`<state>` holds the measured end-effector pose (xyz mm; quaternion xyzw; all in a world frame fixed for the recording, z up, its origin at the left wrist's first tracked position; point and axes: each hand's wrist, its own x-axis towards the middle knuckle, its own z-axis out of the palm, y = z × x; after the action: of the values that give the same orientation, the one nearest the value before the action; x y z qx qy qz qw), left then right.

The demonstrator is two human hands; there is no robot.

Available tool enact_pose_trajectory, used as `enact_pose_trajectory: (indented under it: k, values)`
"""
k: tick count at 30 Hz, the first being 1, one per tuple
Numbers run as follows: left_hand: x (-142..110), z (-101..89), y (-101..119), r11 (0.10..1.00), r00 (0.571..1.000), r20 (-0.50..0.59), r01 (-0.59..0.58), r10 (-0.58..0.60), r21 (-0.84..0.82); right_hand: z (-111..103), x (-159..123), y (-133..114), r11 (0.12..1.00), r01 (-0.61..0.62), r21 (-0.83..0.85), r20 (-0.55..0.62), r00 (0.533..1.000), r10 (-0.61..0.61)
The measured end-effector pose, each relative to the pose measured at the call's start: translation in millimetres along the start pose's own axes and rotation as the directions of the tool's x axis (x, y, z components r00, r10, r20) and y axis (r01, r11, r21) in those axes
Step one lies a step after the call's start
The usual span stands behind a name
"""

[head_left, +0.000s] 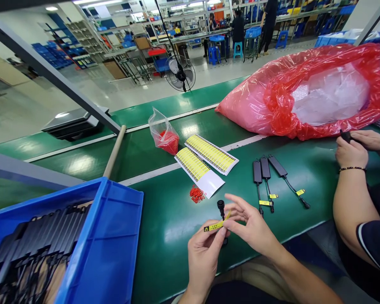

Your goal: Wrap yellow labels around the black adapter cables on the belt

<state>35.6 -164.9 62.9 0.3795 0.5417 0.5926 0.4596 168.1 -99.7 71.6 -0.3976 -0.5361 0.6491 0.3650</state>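
Observation:
A black cable with a round connector [221,205] stands up between my hands, over the near side of the green bench. A yellow label [213,227] printed "12V" is wrapped at the cable and sticks out to the left. My left hand [205,252] is closed, pinching the cable and label between thumb and fingers. At the label's right end, my right hand [255,228] has its thumb and fingertips on the yellow strip, other fingers raised. Lower parts of the cable are hidden behind my left hand. Small red rings [197,194] lie in a pile just beyond.
Label sheets [198,166] and a clear bag of red rings [168,141] lie ahead. Labelled black adapters [265,168] rest at right. A blue bin [114,236] stands left, a large red bag [256,101] at back right. A co-worker's hand [351,154] holds a black part.

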Motion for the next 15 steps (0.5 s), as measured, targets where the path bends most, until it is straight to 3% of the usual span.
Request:
enact_pose_trajectory:
  k: [3,5,10,15]
  values:
    - [2,-2.4,4,0.995,0.998,0.007,-0.062,0.062,0.077,1,-7,-3,0.960,0.142,-0.241,-0.157,0.971,-0.182]
    - [2,-3.3,6,0.991,0.996,0.003,-0.090,0.090,0.098,2,-12,-6,0.925,0.206,-0.320,-0.169,0.948,-0.270]
    - [0,0.3,10,0.987,0.995,0.019,-0.095,0.094,0.132,3,-15,-14,0.966,0.221,-0.131,0.006,0.975,-0.222]
    - [-3,-0.4,14,0.990,0.997,0.035,-0.072,0.068,0.119,4,-11,-14,0.974,0.225,0.011,-0.002,0.974,-0.225]
